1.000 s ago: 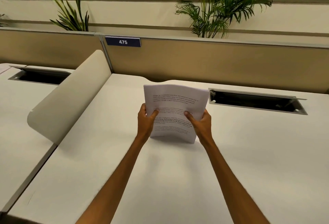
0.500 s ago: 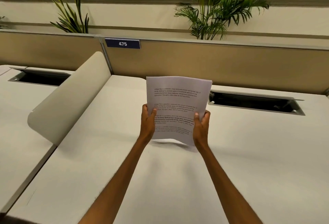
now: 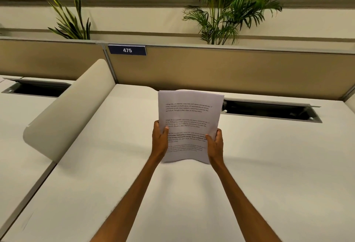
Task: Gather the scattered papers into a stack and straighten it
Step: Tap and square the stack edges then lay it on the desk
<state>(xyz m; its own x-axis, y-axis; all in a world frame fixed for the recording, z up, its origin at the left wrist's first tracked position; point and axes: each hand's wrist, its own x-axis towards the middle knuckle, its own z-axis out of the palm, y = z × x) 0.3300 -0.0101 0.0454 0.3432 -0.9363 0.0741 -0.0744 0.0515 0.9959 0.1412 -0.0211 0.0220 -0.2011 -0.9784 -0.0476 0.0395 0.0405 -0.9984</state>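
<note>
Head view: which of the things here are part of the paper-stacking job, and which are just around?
Part of the job:
- stack of white printed papers, held upright
- left hand and right hand, gripping its side edges
- white desk top beneath it

Just around:
- curved beige divider
- dark cable slot
- blue 475 sign
- two green plants

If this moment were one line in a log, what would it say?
phase: straightening | paper stack: upright, bottom edge at desk | left hand: gripping left edge | right hand: gripping right edge
</note>
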